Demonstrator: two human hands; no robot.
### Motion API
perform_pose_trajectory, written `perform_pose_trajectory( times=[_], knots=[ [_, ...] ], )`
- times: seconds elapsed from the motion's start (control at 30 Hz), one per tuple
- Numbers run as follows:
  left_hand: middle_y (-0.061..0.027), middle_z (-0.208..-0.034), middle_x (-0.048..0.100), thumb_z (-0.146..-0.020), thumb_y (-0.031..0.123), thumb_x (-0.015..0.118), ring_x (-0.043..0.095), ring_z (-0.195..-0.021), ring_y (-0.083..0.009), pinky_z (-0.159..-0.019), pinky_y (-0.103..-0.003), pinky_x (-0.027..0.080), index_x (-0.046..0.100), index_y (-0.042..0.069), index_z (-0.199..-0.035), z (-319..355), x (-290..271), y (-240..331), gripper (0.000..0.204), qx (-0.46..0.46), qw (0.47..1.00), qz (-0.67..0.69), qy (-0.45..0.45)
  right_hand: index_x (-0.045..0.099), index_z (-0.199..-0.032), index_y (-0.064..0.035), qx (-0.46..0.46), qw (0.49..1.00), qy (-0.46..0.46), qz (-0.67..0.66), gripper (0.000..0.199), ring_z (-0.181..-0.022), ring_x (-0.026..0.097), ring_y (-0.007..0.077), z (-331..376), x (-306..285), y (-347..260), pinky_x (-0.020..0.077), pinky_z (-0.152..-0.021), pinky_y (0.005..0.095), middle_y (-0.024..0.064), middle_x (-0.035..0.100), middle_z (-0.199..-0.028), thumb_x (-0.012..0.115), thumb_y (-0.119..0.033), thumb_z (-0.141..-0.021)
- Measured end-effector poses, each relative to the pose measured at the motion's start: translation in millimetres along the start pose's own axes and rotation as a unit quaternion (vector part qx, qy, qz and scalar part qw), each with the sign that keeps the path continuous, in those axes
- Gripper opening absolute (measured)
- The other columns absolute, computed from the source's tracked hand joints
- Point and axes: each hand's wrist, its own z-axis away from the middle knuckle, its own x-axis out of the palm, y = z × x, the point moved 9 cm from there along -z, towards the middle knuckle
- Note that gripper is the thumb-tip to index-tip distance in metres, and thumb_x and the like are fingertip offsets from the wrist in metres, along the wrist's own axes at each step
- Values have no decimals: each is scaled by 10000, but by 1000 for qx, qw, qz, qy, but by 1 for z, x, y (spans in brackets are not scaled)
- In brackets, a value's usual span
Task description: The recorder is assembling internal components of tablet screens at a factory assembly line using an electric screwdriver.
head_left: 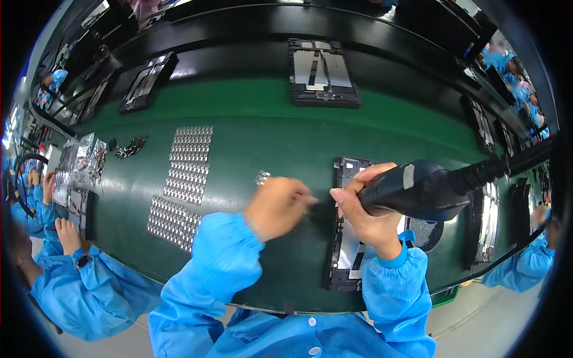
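My right hand [376, 224] is wrapped round a black corded hand tool [418, 191], its thick ribbed cable running off to the right. The tool's working end is hidden. Under this hand lies a flat black-framed device chassis [341, 253] with silvery panels, partly covered by hand and tool. Left of the chassis, my left hand [276, 207] hovers over the green table, blurred, its fingertips drawn together in a pinch; anything between them is too small to make out. Just beyond it lies a small piece of metal parts [261, 177].
Three sheets of small metal parts [186, 182] lie left of my hands. Farther left are black cables [130, 147] and plastic bags [83, 158]. Another open chassis [322, 74] rests at the back, more [486, 221] stand right. A co-worker's hand [68, 235] is at the left edge.
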Motion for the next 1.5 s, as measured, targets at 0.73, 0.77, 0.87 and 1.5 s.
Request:
perform_pose_trajectory(
  times=[0.73, 0.77, 0.87, 1.5],
  knots=[
    [-72, -702, 576, -565, 7, 805, 502, -530, -129, -512, -252, 426, 635, -21, -795, 1, -33, -18, 287, 11, 986, -165, 23, 493, -969, -10, -8, 954, 298, -28, 324, -481, 552, 147, 56, -213, -12, 458, -455, 267, 61, 553, -615, 669, 100, -720],
    [-46, -670, 597, -593, -29, 793, 533, -559, -91, -530, -221, 448, 620, -32, -759, 0, -30, -26, 240, -57, 992, -116, 2, 483, -982, -12, 8, 957, 291, -16, 327, -478, 547, 156, 54, -213, -7, 462, -464, 283, 63, 549, -612, 655, 96, -726],
    [-27, -664, 615, -625, -61, 776, 552, -590, -60, -549, -201, 469, 605, -32, -727, 1, -23, -37, 201, -113, 992, -2, -49, 496, -966, -11, 19, 962, 274, -6, 331, -477, 555, 142, 49, -210, -2, 449, -446, 256, 60, 562, -618, 675, 106, -714],
    [-18, -640, 601, -624, -25, 793, 541, -580, -58, -524, -205, 433, 640, -12, -699, -3, -21, -35, 171, -86, 989, -48, -107, 533, -897, 5, 54, 963, 264, -18, 279, -481, 539, 76, 42, -201, 14, 416, -432, 212, 24, 575, -600, 747, 6, -720]
  ],
)
